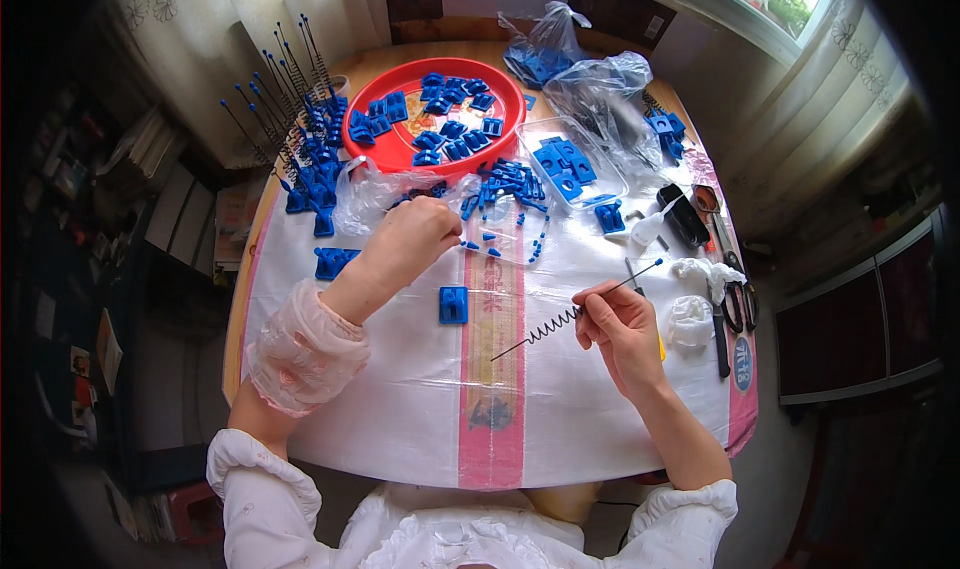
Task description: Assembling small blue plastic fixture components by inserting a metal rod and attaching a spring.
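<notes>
My right hand (615,331) pinches a black spring wire (553,324), coiled in its middle, with straight ends and a small blue tip at its upper right. The wire slants over the table, its lower end pointing left. My left hand (418,237) reaches forward with its fingers curled together beside the small blue plastic pieces (490,237); whatever they hold is hidden. Between the hands a square blue plastic base (453,305) lies on the white table cover (400,399). Another blue part (335,262) sits left of my left wrist.
A red round tray (350,119) holds several blue parts. Blue bases with upright spring wires (290,99) crowd the far left. Plastic bags (600,79) and a clear box (620,184) with blue plates stand at the back right. Scissors (735,304) and crumpled white tissue (690,321) lie right.
</notes>
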{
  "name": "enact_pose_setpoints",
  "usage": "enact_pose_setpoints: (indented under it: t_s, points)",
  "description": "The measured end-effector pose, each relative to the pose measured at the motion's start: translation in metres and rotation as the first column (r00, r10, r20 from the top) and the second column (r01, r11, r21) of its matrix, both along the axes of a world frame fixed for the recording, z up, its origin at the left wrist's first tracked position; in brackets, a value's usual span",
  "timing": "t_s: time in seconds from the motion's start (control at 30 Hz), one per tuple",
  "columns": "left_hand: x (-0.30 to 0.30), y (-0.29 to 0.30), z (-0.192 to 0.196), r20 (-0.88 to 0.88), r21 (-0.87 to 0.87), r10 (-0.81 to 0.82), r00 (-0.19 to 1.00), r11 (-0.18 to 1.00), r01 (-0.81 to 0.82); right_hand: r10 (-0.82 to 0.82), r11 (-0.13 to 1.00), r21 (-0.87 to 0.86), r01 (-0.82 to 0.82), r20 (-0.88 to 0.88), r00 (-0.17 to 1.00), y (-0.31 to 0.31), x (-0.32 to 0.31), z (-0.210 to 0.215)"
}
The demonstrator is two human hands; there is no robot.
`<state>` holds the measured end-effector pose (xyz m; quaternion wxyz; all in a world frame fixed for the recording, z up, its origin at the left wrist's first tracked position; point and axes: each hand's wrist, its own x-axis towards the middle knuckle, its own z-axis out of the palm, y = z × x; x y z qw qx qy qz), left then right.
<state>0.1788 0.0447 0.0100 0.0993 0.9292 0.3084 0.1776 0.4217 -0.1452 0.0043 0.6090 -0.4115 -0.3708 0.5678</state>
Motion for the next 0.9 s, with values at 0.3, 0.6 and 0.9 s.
enact_pose_setpoints:
  t_s: [0.3,0.6,0.9]
  points:
    - [0.008,0.002,-0.011,-0.086,-0.002,0.016,0.996,1.000,-0.016,0.005,1.000,-0.001,-0.005,-0.007,1.000,0.000,0.000,0.001]
    - [0.010,0.004,-0.016,-0.053,-0.003,-0.005,0.999,1.000,0.004,-0.001,1.000,0.002,0.001,0.002,1.000,-0.001,0.001,0.002]
    - [0.037,-0.002,-0.002,0.042,-0.032,-0.082,0.996,0.996,0.083,-0.008,1.000,0.000,0.008,-0.009,1.000,-0.001,0.001,0.001]
